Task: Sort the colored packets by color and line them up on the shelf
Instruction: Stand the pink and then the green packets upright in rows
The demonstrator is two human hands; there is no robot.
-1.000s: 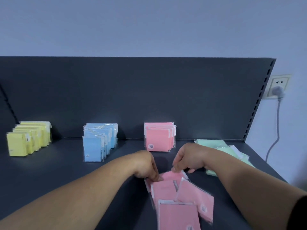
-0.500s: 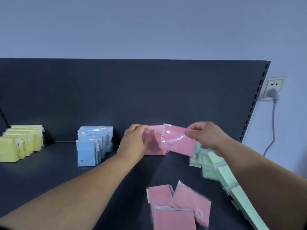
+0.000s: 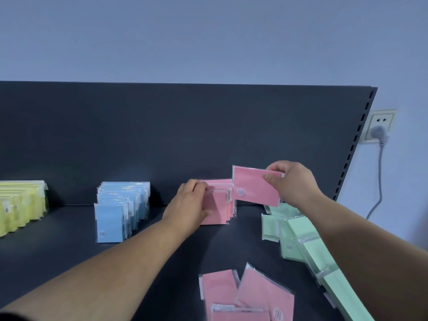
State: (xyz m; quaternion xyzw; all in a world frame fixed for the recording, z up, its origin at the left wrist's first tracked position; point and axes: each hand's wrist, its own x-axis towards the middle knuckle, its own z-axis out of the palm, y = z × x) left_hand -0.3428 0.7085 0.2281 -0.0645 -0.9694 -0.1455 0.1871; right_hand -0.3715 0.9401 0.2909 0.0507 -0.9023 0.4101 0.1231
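No words or numbers can be read here.

The raised pink packet [image 3: 256, 187] on the right has a small round white sticker [image 3: 241, 192] near its lower left corner. There are tiny marks beside it, too small to read.

A loose pink packet [image 3: 266, 295] lies near, at the bottom. It has a second round sticker [image 3: 277, 313], and the print on it is blurred.

The front blue packet [image 3: 108, 224] has a few tiny dark lines of print at its lower left corner. A green packet [image 3: 290, 247] lying flat on the right has the same kind of tiny lines.

A yellow packet [image 3: 8, 216] at the far left has a small dark mark.
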